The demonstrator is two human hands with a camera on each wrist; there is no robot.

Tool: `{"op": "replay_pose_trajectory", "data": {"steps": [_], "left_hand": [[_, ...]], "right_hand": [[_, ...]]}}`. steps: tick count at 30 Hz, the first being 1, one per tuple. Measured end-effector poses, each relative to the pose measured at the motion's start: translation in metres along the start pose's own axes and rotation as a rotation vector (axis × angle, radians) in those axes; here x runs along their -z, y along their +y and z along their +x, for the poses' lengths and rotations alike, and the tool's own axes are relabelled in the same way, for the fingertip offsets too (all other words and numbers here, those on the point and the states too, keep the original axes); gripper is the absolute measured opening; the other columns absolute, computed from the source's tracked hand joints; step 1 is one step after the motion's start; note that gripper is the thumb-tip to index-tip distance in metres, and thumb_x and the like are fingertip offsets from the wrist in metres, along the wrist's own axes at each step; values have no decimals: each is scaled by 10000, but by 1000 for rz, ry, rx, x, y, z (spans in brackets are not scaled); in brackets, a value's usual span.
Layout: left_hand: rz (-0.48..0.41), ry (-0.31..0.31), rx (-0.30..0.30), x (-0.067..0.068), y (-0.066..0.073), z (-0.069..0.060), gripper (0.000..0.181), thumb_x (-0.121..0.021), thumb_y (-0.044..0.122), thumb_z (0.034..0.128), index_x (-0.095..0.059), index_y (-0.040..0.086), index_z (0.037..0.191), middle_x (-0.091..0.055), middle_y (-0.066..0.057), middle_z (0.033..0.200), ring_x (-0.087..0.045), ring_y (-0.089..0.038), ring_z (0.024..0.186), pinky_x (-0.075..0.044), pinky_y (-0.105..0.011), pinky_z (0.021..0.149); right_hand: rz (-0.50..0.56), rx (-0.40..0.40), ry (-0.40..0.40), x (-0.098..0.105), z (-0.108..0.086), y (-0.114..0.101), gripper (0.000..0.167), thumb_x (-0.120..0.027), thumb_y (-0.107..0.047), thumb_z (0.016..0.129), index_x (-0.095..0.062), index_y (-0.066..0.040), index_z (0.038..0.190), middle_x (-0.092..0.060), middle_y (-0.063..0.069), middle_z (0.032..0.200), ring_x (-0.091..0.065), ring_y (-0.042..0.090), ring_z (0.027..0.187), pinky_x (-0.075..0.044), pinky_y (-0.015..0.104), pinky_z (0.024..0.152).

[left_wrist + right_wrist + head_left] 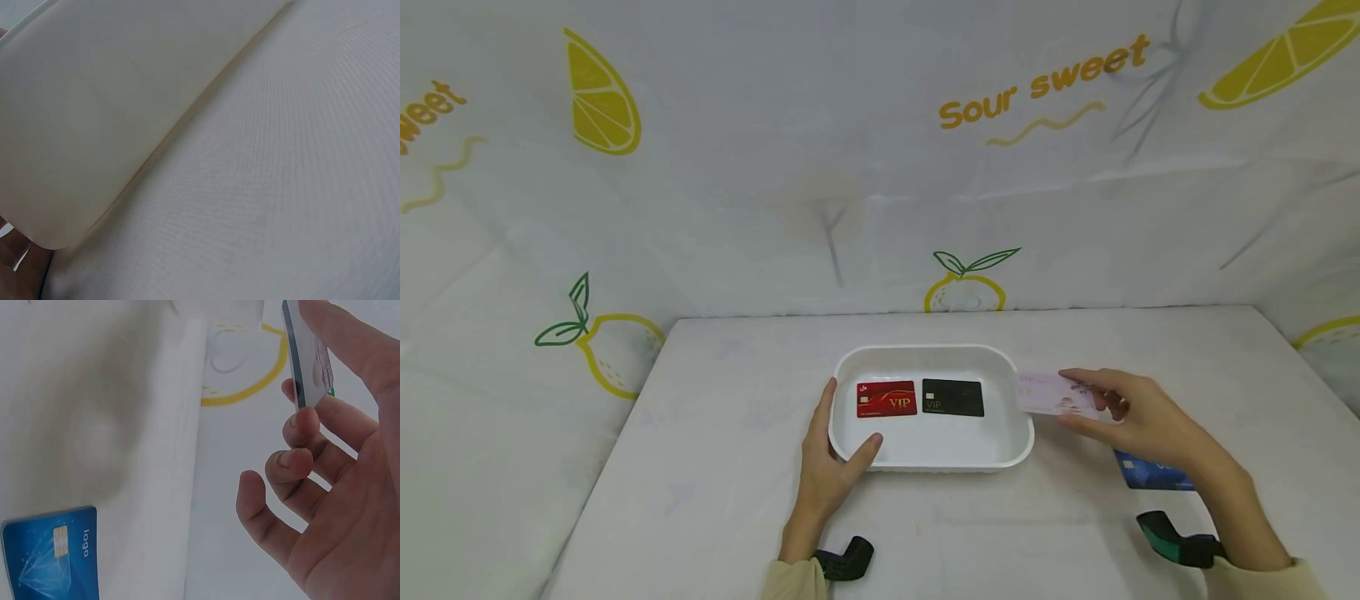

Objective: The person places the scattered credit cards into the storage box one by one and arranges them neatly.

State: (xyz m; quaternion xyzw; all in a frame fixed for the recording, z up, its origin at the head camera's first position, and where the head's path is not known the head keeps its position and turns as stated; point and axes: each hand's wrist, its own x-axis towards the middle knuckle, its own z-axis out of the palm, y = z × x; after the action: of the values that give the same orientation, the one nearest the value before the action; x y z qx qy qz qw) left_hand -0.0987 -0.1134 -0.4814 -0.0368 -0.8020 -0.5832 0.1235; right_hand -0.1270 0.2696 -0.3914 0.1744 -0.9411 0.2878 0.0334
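Observation:
A white plastic tray stands on the table, with a red VIP card and a black VIP card lying side by side in it. My left hand grips the tray's left end, thumb over the front rim and fingers along the outer wall. Over the tray's right rim, my right hand pinches a pale pink card between thumb and fingers. In the right wrist view that card appears nearly edge-on, with a dark stripe on its back. A blue card lies below the right forearm, partly covered by it.
The right wrist view shows the blue card with a chip and "logo" print. The white tabletop meets a lemon-printed cloth at its back edge. Dark straps with a camera sit at both wrists.

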Motion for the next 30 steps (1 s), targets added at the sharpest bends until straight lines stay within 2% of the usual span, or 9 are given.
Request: {"op": "replay_pose_trajectory", "data": {"steps": [8, 14, 23, 30], "left_hand": [[-2, -2, -4, 0, 0, 0, 916, -765, 300, 838, -296, 188, 1618, -423, -83, 1626, -487, -311, 1438, -445, -587, 1122], [-9, -3, -2, 0, 2, 0, 916, -765, 303, 837, -298, 190, 1617, -422, -77, 1626, -482, -310, 1442, -437, -586, 1131], [-4, -1, -9, 0, 1, 0, 921, -769, 299, 834, -298, 184, 1617, -423, -82, 1625, -488, -316, 1436, -440, -591, 1125], [-11, -2, -14, 0, 1, 0, 920, -770, 295, 835, -299, 180, 1616, -424, -92, 1623, -492, -318, 1429, -445, -588, 1119]], "right_hand": [[16, 19, -7, -5, 3, -8, 581, -895, -254, 776, -696, -51, 1282, -488, -17, 783, -443, 123, 695, -346, 205, 557], [25, 46, -5, -10, 5, -16, 566, -900, -241, 767, -706, -57, 1265, -485, -38, 784, -441, 112, 700, -350, 201, 563], [29, 40, -35, -15, 9, -25, 586, -893, -313, 778, -707, -54, 1269, -495, -51, 783, -446, 118, 707, -358, 202, 575], [46, 63, -39, -18, 12, -32, 573, -895, -294, 776, -711, -52, 1261, -492, -59, 785, -439, 108, 712, -343, 206, 579]]}}
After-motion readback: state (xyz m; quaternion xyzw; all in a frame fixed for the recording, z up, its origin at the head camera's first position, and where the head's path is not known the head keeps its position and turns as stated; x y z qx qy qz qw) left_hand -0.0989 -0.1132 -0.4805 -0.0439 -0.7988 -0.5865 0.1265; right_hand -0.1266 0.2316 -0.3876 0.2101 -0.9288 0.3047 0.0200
